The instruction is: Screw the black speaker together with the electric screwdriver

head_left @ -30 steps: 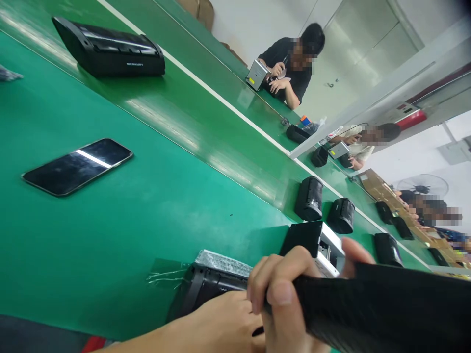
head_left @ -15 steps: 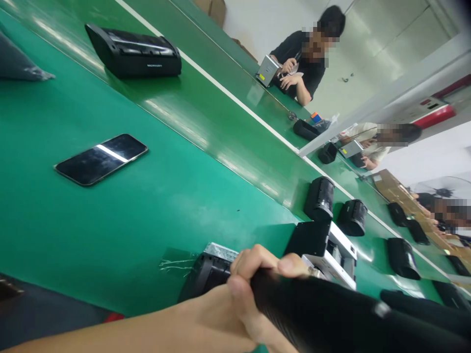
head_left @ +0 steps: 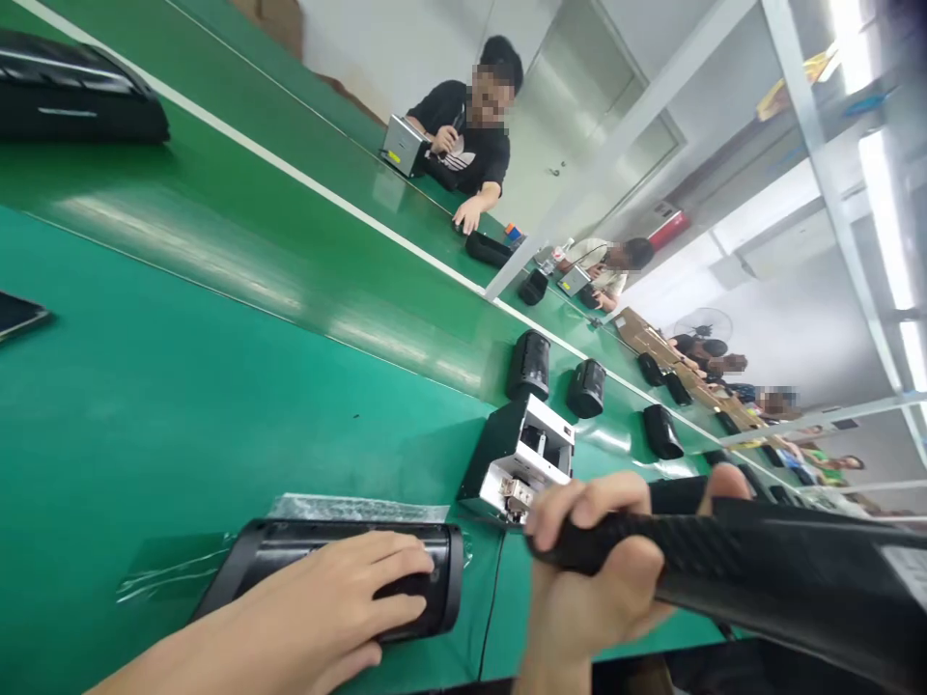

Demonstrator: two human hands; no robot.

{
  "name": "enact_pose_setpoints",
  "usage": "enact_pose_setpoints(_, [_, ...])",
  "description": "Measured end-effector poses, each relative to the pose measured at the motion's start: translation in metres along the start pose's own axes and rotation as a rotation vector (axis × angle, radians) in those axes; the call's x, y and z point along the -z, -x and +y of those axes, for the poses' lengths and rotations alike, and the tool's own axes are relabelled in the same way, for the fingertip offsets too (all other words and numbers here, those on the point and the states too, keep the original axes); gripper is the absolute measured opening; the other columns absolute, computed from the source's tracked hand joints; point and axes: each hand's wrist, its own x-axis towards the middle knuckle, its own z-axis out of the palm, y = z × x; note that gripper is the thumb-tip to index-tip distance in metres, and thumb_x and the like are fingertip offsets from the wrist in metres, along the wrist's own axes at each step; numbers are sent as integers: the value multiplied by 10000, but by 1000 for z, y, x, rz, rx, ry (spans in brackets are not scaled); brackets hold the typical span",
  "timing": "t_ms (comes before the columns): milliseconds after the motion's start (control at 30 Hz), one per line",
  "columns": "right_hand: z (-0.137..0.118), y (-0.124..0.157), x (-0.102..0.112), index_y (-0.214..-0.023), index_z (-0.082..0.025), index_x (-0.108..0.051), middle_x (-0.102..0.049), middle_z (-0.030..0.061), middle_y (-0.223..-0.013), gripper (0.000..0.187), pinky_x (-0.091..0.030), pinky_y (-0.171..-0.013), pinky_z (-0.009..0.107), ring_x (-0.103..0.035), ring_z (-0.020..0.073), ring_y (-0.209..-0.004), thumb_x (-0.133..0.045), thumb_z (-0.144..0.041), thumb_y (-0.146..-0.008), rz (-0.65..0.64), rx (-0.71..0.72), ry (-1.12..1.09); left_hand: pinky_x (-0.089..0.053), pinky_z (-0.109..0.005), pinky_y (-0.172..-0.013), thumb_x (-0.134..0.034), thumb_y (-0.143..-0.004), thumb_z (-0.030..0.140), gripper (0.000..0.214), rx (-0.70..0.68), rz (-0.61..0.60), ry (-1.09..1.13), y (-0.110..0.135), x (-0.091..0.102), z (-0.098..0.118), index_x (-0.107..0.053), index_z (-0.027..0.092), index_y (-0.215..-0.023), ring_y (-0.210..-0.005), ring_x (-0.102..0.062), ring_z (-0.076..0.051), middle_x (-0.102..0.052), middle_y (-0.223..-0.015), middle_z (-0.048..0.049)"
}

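Observation:
My left hand [head_left: 325, 603] lies flat on top of a black oblong device [head_left: 290, 560] that rests on the green table [head_left: 181, 386] near its front edge, on a patch of clear film. My right hand [head_left: 601, 569] is wrapped around the ribbed black handle of a large black tool [head_left: 760, 569] that runs off to the right. Just beyond the right hand stands a small black and white box-shaped machine [head_left: 518, 458] with a cable leading toward me.
Several black devices [head_left: 528, 365] ride the green conveyor belt [head_left: 290, 241] behind. Another black device [head_left: 72, 97] sits far left, and a phone's corner [head_left: 18, 314] shows at the left edge. Other people work across the line, one in a black shirt [head_left: 470, 145].
The view swung right, so the phone slid to the left edge. My left hand came off the tool onto the black device, which is now in full view. My right hand grips the tool's handle.

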Motion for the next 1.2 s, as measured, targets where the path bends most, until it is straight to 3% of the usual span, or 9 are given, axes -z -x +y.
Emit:
enact_pose_setpoints(100, [5, -40, 54, -1620, -347, -650, -668, -138, -754, 622, -552, -423, 253, -526, 132, -417, -963, -403, -1086, 77, 40, 179, -669, -477, -1349, -836, -896, -41, 744, 1, -98, -7, 1, 5, -1, -850, 441, -1463, -1612, -754, -332, -720, -1795, 124])
enact_pose_setpoints(200, [29, -58, 81, -1512, -304, -679, -637, -141, -752, 511, -562, -438, 262, -529, 126, -426, -940, -388, -1081, 110, 27, 211, -687, -529, -1336, -819, -916, -18, 745, 2, -162, -40, -2, 10, -1, -847, 440, -1502, -1627, -743, -360, -705, -1813, 99])
enact_pose_setpoints(400, [68, -46, 82, -1477, -278, -628, -657, -145, -762, 566, -527, -449, 237, -568, 123, -435, -974, -389, -1043, 94, -49, 197, -682, -466, -1333, -842, -965, 39, 701, -3, -138, -41, -1, 9, -2, -833, 469, -1519, -1596, -761, -320, -710, -1799, 141])
enact_pose_setpoints(600, [43, -26, 78, -1379, -285, -677, -638, -143, -698, 435, -513, -388, 237, -518, 131, -378, -935, -315, -1030, 19, -156, 146, -611, -423, -1373, -845, -1112, 190, 468, -40, -42, 19, 3, 1, -4, -805, 423, -1515, -1607, -740, -291, -733, -1778, 106])
enact_pose_setpoints(733, [5, -23, 42, -1315, -317, -719, -598, -163, -674, 315, -527, -409, 218, -454, 98, -357, -847, -324, -1028, 21, -125, 63, -618, -434, -1307, -920, -1145, 370, 346, -113, -48, -5, -7, 9, -1, -769, 320, -1453, -1528, -772, -308, -793, -1675, 17])
enact_pose_setpoints(867, [-19, -14, -26, -1492, -420, -725, -716, -164, -774, 442, -579, -447, 233, -506, 100, -376, -932, -387, -1102, -184, -197, -259, -601, -413, -1272, -949, -1139, 415, 340, -178, -76, -54, -16, 20, 4, -768, 264, -1383, -1479, -774, -286, -809, -1605, -26])
enact_pose_setpoints(933, [-22, -2, -64, -1508, -453, -736, -733, -161, -808, 456, -575, -451, 231, -537, 101, -390, -959, -372, -1119, -288, -245, -384, -612, -414, -1238, -903, -1156, 383, 264, -198, -68, -68, -19, 19, 5, -791, 248, -1353, -1466, -771, -277, -823, -1575, -34])
enact_pose_setpoints(1033, [-17, 19, -108, -1416, -405, -770, -674, -154, -785, 360, -506, -389, 232, -493, 99, -363, -962, -365, -1114, -381, -261, -443, -658, -418, -1086, -878, -1123, 313, 152, -197, -51, -84, -23, 13, 6, -825, 232, -1240, -1346, -794, -277, -865, -1435, -58])
enact_pose_setpoints(1200, [-6, 39, -133, -1374, -389, -764, -664, -149, -792, 267, -495, -379, 257, -468, 107, -386, -923, -408, -1160, -479, -266, -412, -661, -357, -975, -1039, -976, 324, 270, -177, -29, -90, -26, 6, 8, -856, 215, -1141, -1117, -791, -236, -885, -1307, -43])
